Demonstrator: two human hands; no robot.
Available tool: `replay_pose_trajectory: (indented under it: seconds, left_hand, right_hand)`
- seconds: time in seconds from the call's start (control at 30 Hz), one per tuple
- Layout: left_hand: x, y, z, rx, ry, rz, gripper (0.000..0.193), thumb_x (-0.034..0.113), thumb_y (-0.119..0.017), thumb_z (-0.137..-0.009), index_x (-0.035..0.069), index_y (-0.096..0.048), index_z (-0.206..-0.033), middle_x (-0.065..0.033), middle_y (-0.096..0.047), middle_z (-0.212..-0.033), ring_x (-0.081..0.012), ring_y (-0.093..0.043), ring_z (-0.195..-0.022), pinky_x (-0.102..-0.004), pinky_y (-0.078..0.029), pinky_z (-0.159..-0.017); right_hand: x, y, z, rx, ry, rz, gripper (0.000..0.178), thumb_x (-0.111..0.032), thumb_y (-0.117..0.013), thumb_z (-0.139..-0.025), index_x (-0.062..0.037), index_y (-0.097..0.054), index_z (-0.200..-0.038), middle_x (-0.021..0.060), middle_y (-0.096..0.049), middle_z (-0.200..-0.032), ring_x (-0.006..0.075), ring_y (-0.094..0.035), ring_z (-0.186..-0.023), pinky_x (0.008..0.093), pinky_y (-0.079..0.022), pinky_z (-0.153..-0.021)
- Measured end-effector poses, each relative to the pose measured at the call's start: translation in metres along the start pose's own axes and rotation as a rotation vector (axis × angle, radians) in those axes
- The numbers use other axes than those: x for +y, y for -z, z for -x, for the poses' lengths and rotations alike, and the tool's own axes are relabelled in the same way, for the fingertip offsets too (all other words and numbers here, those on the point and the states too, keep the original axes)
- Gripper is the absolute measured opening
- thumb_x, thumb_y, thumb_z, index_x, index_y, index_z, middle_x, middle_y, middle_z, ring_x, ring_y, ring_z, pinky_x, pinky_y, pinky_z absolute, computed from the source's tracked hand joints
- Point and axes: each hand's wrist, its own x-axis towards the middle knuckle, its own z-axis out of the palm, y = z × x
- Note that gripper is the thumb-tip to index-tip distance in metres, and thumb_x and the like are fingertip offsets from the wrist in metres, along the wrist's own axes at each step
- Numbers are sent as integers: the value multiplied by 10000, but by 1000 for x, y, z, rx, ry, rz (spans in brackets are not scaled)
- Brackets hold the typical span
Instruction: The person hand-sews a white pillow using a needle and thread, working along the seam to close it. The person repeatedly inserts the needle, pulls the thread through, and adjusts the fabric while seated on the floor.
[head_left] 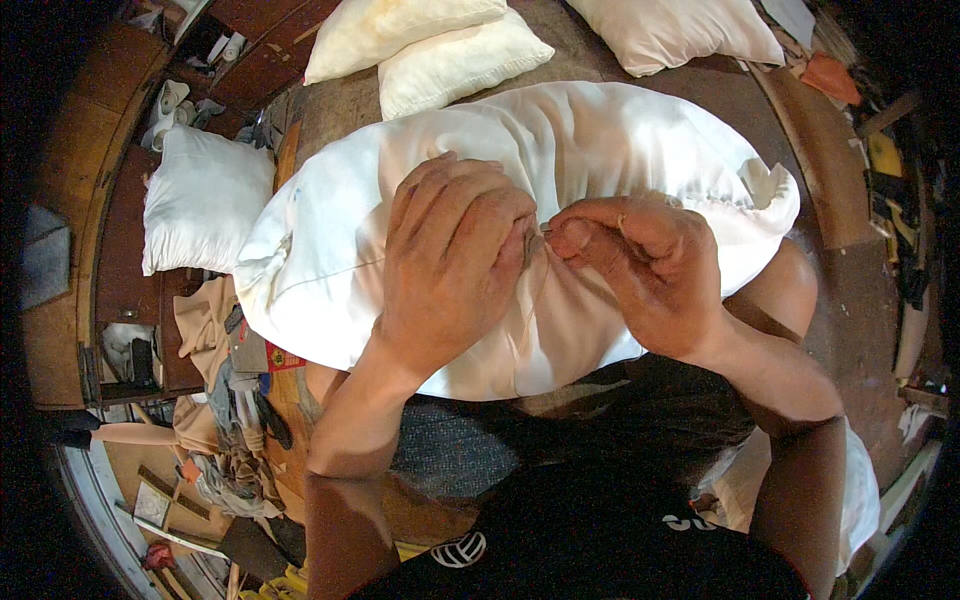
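Note:
Across my lap lies a large, plump white pillow [640, 125] with a satiny sheen and gathered, puckered ends. My left hand [450, 255] rests on its middle, fingers curled and pinching a bit of the cloth. Close to its fingertips, my right hand [650, 265] is closed in a pinch, thumb against forefinger. Whatever small thing sits between those right fingertips is too tiny to name. Below the hands a thin line runs down the cloth; whether it is a seam or a thread, I cannot tell.
Two cream pillows [460, 65] overlap at the far side, with another pillow [680, 35] to their right. A white cushion [208, 195] leans by wooden cabinets at the left. Clothes and clutter [225, 450] lie lower left. An orange cloth [830, 78] is at the far right.

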Motion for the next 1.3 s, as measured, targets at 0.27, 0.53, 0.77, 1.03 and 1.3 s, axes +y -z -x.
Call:
replay_pose_trajectory:
  seconds: [0.27,0.53,0.77,1.03,1.3]
  left_hand:
    - [13,21,-3,-210,291,346,142,116,-774,-810,24,-706,-895,-125,-695,-913,-323,-654,-940,-400,-498,-875]
    - [16,25,-3,-380,371,347,134,124,-783,-802,40,-719,-885,-76,-679,-848,-246,-610,-854,-347,-499,-751]
    - [20,26,-1,-396,511,390,92,40,-740,-804,47,-715,-892,-47,-653,-837,-169,-593,-803,-276,-492,-648]
    - [22,26,4,-346,525,418,136,-26,-712,-819,27,-699,-944,-97,-639,-1017,-165,-638,-887,-266,-527,-710]
    - [15,43,0,-386,580,419,223,-15,-681,-883,0,-661,-1104,-98,-652,-1043,-195,-654,-979,-298,-527,-827]
  right_hand:
    - [-2,17,-13,38,-194,-238,246,-177,-596,-1030,45,-685,-1087,106,-725,-925,143,-675,-819,278,-549,-731]
    - [-4,14,-12,79,-183,-225,215,-151,-619,-1009,40,-719,-1002,57,-699,-819,94,-626,-727,244,-522,-654]
    - [-2,11,-10,39,-130,-215,215,-146,-619,-1010,45,-716,-993,45,-693,-791,91,-602,-696,245,-488,-634]
    - [-1,11,-9,7,-142,-210,221,-147,-618,-1012,51,-710,-978,40,-678,-779,88,-591,-717,239,-474,-651]
    - [-2,11,-8,22,-129,-124,222,-150,-626,-1005,51,-707,-959,38,-673,-778,87,-581,-711,246,-461,-635]
